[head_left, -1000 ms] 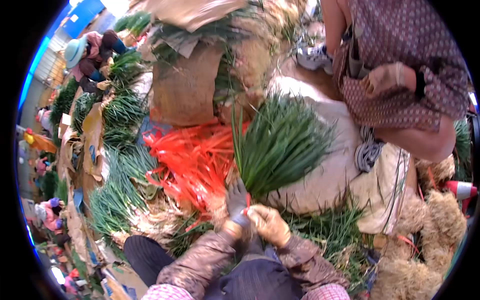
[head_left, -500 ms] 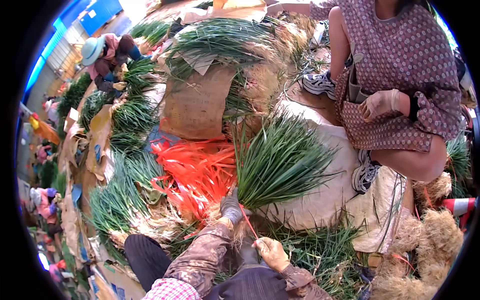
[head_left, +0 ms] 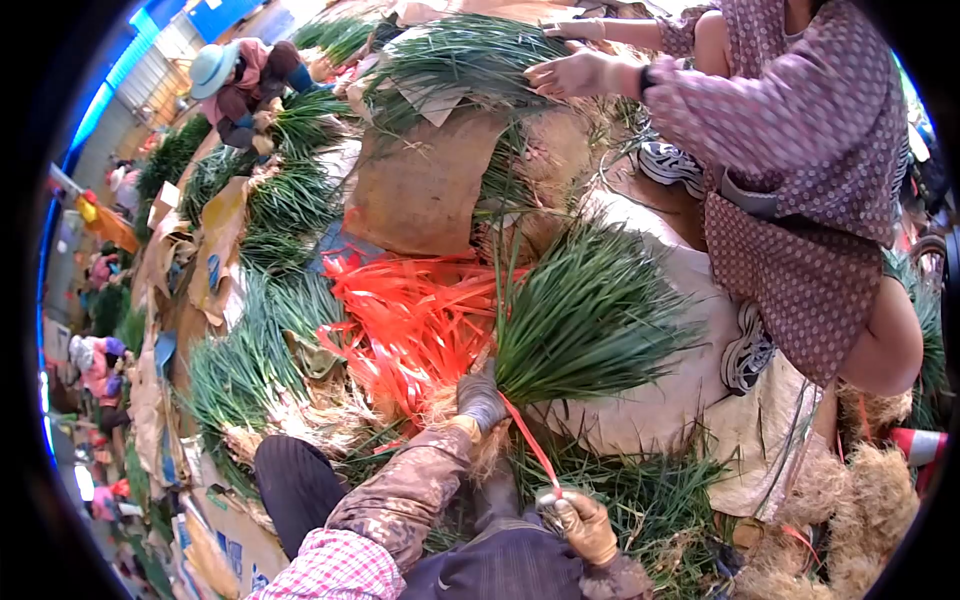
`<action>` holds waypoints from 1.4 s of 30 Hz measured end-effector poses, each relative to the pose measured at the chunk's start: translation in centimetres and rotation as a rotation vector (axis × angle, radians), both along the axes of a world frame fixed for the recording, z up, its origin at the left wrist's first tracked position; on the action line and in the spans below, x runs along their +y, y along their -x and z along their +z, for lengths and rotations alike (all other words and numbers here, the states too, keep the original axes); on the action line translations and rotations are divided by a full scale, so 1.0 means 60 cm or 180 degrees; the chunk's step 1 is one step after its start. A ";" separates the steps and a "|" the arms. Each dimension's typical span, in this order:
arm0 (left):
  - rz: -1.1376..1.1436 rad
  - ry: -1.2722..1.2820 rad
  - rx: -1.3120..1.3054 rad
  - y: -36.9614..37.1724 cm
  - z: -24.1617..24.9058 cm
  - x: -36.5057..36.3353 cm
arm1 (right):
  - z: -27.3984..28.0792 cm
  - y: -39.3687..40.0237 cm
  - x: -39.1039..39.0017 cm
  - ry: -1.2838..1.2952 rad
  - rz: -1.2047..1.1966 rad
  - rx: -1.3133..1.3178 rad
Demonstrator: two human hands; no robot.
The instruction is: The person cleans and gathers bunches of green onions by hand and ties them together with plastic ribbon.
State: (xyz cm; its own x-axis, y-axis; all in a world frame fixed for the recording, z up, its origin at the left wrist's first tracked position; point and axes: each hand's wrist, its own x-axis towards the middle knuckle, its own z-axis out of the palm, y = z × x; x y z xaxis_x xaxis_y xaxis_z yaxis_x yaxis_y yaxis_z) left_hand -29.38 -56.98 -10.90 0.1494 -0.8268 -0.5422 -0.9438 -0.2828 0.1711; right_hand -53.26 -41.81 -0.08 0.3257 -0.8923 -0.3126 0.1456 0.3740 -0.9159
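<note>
The left hand (head_left: pixel 482 402), nearer, is gripping the leafy bundle (head_left: pixel 595 320) at its base, fingers wrapped; its long axis is pointing forward-right. The right hand (head_left: pixel 585 525), closer to the body, is pinching the red ribbon (head_left: pixel 532 438), which is stretching back from the bundle's base.

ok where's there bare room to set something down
Mostly bare: the pale sheet between the held bundle and the co-worker's near shoe; the brown sheet between the red strips and far greens. Crowded: left of the strips, with other bundles, and around the right hand, with loose greens.
</note>
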 end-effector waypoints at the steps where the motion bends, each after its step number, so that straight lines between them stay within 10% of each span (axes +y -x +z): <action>1: -0.0059 -0.0109 -0.0142 0.003 0.004 -0.003 | 0.014 -0.008 -0.035 0.0455 -0.0119 -0.0036; 5: 0.0037 -0.0075 -0.0023 0.011 0.022 -0.004 | 0.087 -0.067 -0.197 0.2509 0.0157 0.0620; 9: 0.0091 -0.0078 0.0114 -0.009 -0.033 -0.001 | 0.064 -0.171 -0.227 0.0384 0.0319 -0.1112; 25: -0.0094 -0.0021 0.0293 -0.006 0.021 0.003 | -0.002 -0.081 -0.066 -0.0081 0.0047 0.0177; 37: -0.0020 -0.0118 0.0484 -0.019 0.018 -0.012 | -0.013 -0.066 -0.044 -0.0612 -0.0870 -0.0946; 42: 0.0413 -0.0020 0.1480 -0.014 0.007 0.009 | -0.190 -0.002 -0.033 -0.0912 -0.1033 0.0078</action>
